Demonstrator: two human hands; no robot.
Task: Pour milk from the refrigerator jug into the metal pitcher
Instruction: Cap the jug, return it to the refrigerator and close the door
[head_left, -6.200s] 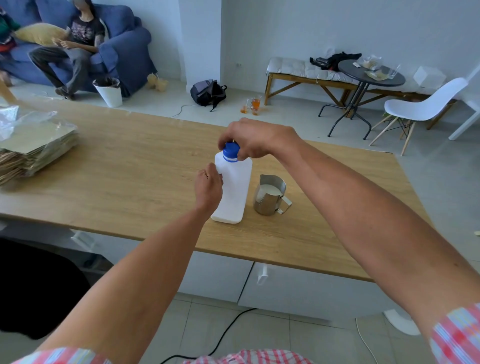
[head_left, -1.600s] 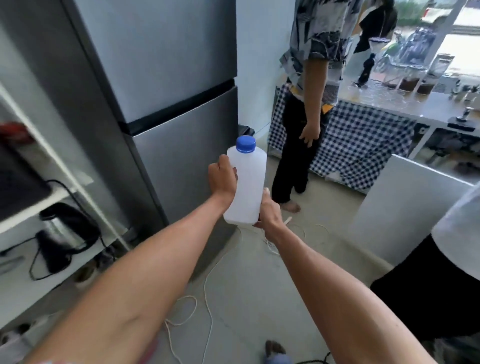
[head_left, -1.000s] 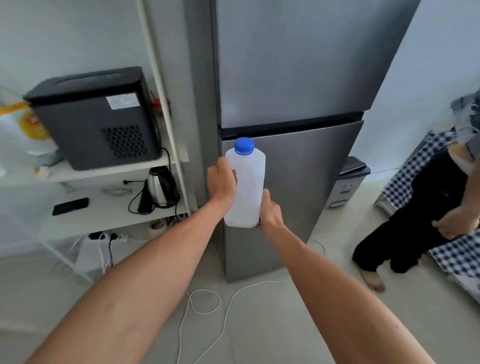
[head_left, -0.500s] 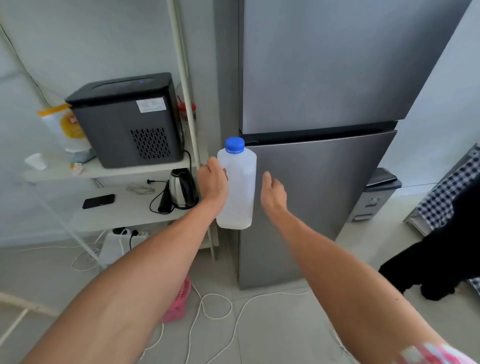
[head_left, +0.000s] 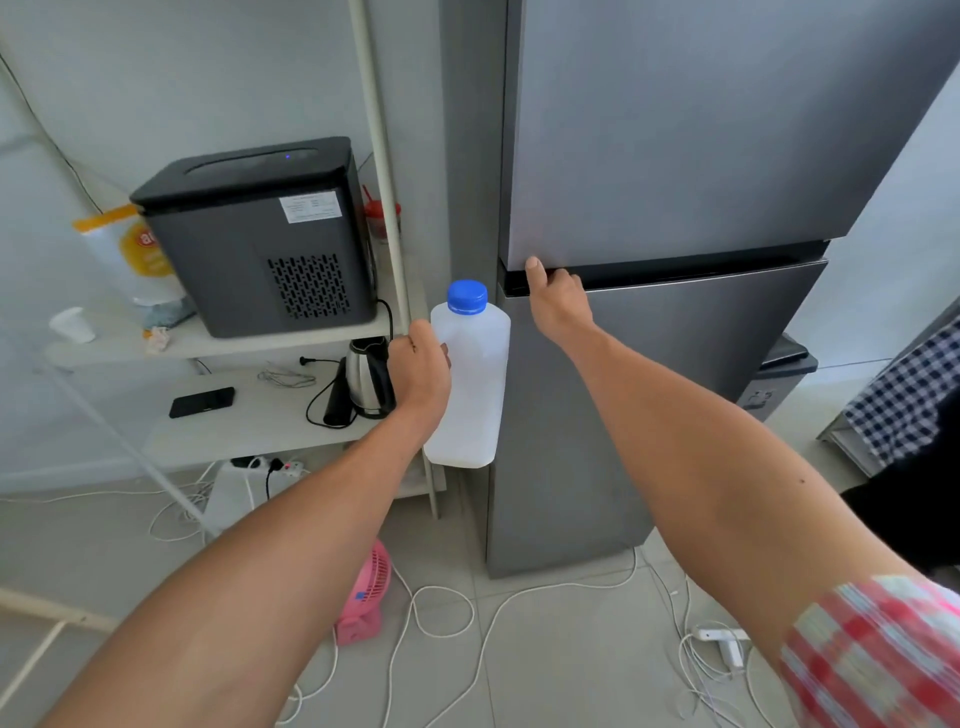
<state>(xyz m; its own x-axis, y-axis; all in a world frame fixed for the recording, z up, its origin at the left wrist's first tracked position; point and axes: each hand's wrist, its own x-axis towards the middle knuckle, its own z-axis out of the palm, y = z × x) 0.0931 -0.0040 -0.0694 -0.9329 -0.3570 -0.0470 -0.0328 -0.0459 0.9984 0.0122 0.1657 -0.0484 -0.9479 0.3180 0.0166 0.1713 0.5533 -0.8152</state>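
**Jug's capped and at the fridge door – looks like the put-away step**

The left hand (head_left: 420, 371) is wrapped around the side of the white plastic milk jug (head_left: 470, 384), holding it upright in the air just left of the refrigerator (head_left: 675, 332), blue cap (head_left: 467, 296) screwed on. The right hand (head_left: 556, 304) holds nothing; its fingers are hooked into the dark gap between the fridge's upper and lower doors, at the left edge, thumb up against the upper door. Both doors look shut.

No metal pitcher anywhere in view, so I can't confirm the pour from here. My guess – a capped jug at the fridge could mean fetching or returning, can't tell which. Left of the fridge there's a shelf rack with a black countertop appliance (head_left: 260, 234) and an electric kettle (head_left: 366, 382) below it.
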